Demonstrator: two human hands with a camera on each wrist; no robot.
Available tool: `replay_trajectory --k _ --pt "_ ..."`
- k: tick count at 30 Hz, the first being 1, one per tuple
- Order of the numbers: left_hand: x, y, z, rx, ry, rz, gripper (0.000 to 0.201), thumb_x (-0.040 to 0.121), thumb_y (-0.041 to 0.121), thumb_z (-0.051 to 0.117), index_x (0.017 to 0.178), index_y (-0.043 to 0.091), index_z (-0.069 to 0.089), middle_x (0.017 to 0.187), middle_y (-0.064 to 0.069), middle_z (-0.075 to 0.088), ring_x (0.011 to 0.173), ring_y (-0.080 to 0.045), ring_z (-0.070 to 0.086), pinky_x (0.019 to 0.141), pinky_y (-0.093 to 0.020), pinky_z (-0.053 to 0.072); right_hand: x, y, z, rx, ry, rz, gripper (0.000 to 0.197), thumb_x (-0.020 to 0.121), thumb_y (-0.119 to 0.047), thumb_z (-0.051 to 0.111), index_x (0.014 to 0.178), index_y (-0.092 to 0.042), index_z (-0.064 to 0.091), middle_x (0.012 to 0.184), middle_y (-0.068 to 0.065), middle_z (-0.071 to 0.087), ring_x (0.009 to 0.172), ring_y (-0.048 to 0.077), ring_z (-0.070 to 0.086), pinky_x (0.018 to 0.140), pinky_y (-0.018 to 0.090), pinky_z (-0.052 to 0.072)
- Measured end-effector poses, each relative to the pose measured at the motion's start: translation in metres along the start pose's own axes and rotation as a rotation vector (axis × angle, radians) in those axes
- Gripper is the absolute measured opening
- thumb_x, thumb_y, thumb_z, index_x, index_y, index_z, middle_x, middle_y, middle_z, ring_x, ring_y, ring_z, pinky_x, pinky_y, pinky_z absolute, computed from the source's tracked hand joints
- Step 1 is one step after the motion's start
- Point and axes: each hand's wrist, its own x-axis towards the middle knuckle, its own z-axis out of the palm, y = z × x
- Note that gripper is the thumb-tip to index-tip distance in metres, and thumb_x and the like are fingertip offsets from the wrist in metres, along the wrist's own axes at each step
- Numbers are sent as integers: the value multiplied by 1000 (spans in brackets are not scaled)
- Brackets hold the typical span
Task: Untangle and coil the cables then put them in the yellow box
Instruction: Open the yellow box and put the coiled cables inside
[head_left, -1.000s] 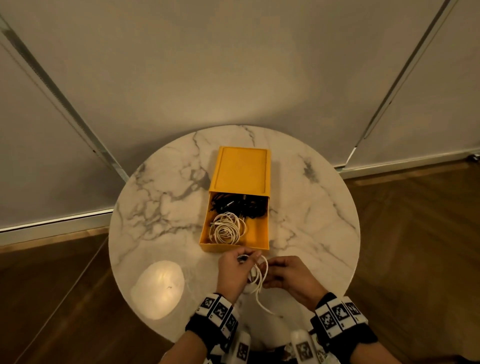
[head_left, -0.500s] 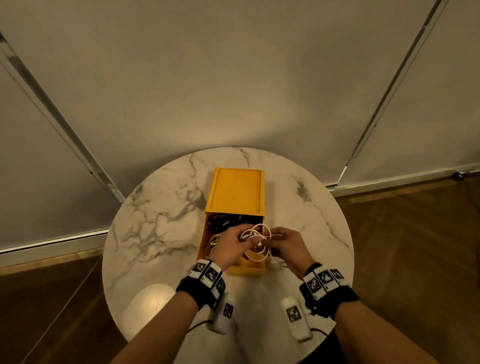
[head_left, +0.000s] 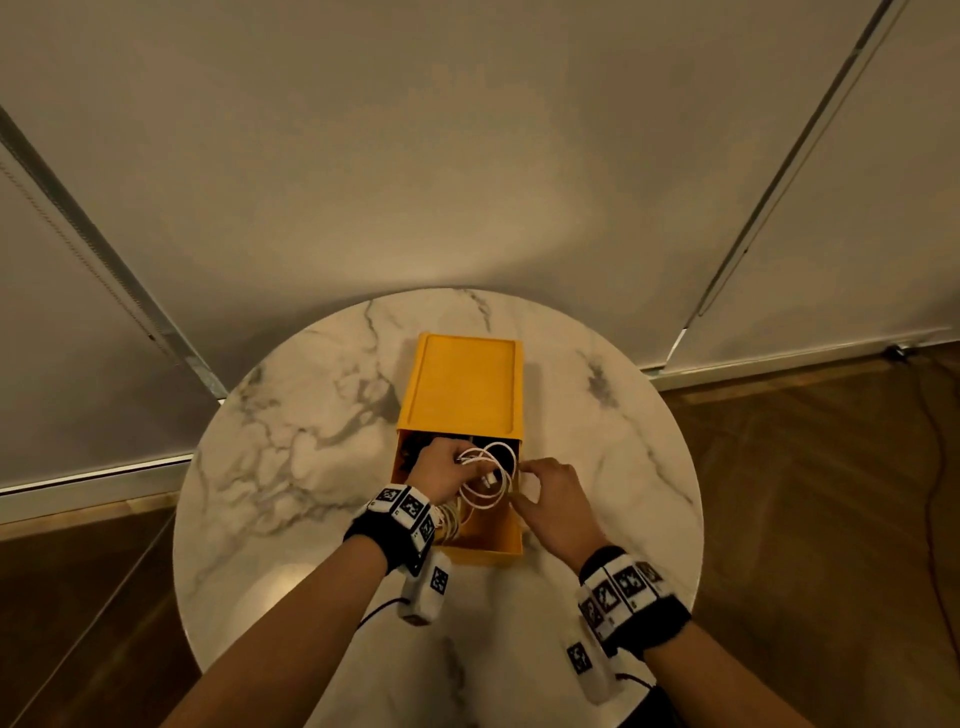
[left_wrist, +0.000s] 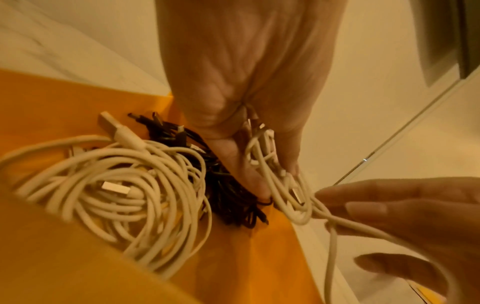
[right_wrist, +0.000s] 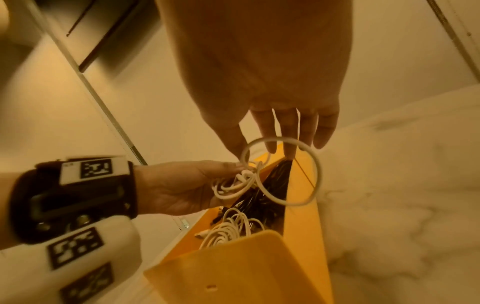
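Cable (head_left: 488, 480) in left hand (head_left: 441, 467) over yellow box (head_left: 493, 553)

A round, grey-veined white marble counter (head_left: 291, 467) is being bathed in warm light, a glare (head_left: 291, 587) being reflected near its front-left edge, while being backed by pale wall panels (head_left: 467, 156) split by metal strips (head_left: 104, 260) and flanked by dark wooden floor (head_left: 831, 519).
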Motion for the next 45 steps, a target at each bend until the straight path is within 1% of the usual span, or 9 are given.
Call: replay_trajectory --k 4,9,14,21,26,30,36,41,45 --pt "-2 -5 8 103 24 -24 17 82 27 76 89 11 74 84 -4 73 80 -14 67 73 -29 50 -31 12 5 -20 -18 -43 27 91 -37 60 111 -18 64 100 -2 54 92 15 54 79 27 43" --pt "-15 -13 27 413 -47 11 17 86 21 67 99 10 69 97 -7 70 94 -23 65 78 -31 48 -47 18 19 53 -32 -162 18 96 -20 56 84 -13 68 80 0 53 68 4 45 67 17 33" --pt "-23 -1 38 610 -201 45 21 90 19 56 109 13 62 106 -12 67 97 -30 65 81 -37 53 -31 -3 13 124 35 -239 15 93 -13 57 102 -16 69 91 -3 65 76 -1 53 69 5 37" --pt "-24 3 10 476 -320 -36 20 80 17 71 97 9 68 96 -9 70 88 -24 64 73 -31 47 -4 -10 25 289 18 -64 20 96 -17 56 95 -14 76 85 2 75 77 14 69 76 35 55" --pt "-37 -12 0 350 -113 6 18 82 25 67 99 19 72 92 -3 72 88 -17 66 69 -22 42 -7 -6 30 192 -131 -110 24 99 -20 50 104 -14 73 96 6 74 84 18 67 73 29 47" --pt "-45 -13 7 405 23 97 21 85 22 55 102 23 67 98 1 70 93 -19 64 74 -34 51 -9 -15 33 75 -235 -231 25 101 -15 43 108 -6 65 101 12 68 90 25 63 71 18 35" --pt "-53 -20 16 577 -215 179 35 82 31 37 97 16 64 99 -7 68 92 -26 64 77 -39 51 -18 -9 27 -271 -208 -290 32 101 -23 40 105 -9 68 113 12 56 102 29 50 89 43 42" --pt "-51 -16 18 805 -209 306 36 92 36 40 100 16 68 130 1 49 121 -20 44 96 -45 40 -24 -6 20 -160 -155 -247 23 94 -33 58 100 -17 73 93 13 65 87 30 60 71 39 43" --pt "-46 -14 20 920 -251 291 31 95 31 48 115 16 66 144 -1 38 136 -21 30 105 -48 35 -31 0 25 -374 -172 -247 35 93 -45 53 121 -27 64 116 8 51 107 28 47 87 39 44"
